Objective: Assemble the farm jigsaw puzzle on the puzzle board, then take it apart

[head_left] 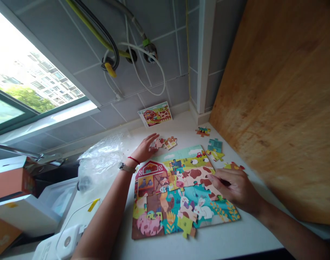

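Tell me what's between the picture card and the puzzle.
Head view: loose puzzle pieces, by the left hand, lie between picture card and puzzle.

- Open passage: the white counter (210, 243) along the puzzle board's (141, 235) near edge, and a patch beyond its far edge, short of the picture card (156, 115).
- Left: the left forearm (110, 216) and crumpled plastic bag (101, 159) block the way.
- Right: loose pieces (215, 144), the right hand (236, 186) and a wooden panel (267, 108) crowd the board.
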Tool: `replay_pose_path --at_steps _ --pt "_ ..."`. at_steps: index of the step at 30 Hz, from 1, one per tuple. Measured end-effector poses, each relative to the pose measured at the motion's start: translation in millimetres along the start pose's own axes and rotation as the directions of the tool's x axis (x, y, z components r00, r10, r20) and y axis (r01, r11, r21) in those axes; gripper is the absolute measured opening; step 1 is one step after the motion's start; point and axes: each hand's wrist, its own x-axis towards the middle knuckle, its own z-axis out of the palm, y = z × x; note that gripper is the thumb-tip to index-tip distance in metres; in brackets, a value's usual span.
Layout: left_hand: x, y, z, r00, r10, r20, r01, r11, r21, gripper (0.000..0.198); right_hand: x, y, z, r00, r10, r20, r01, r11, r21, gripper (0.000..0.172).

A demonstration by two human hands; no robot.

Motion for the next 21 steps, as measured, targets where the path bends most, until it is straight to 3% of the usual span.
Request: replay_pose_path --at_steps 4,12,15,21 --pt "1.0 3.4 6.4 0.996 0.095 0.003 -0.094 0.994 -0.061 0.057 0.7 0.0 0.0 0.999 0.009 0.038 -0.01 1.0 0.009 0.042" --pt "3.0 7.1 1.6 0.998 0.015 -0.066 -0.019 0.998 -0.061 0.053 0.4 1.3 1.6 1.0 -0.002 0.029 0.002 1.0 0.024 0.045" --pt "2.3 7.7 1.0 0.999 -0.016 -0.045 0.013 0.998 -0.058 0.058 1.0 0.2 1.3 1.0 -0.002 0.029 0.001 1.0 0.031 0.044" --pt "4.5 5.8 2.2 0.998 -0.055 -0.023 0.053 0.996 -0.065 0.048 1.9 -1.3 0.6 0.999 0.005 0.033 -0.006 0.999 0.031 0.044"
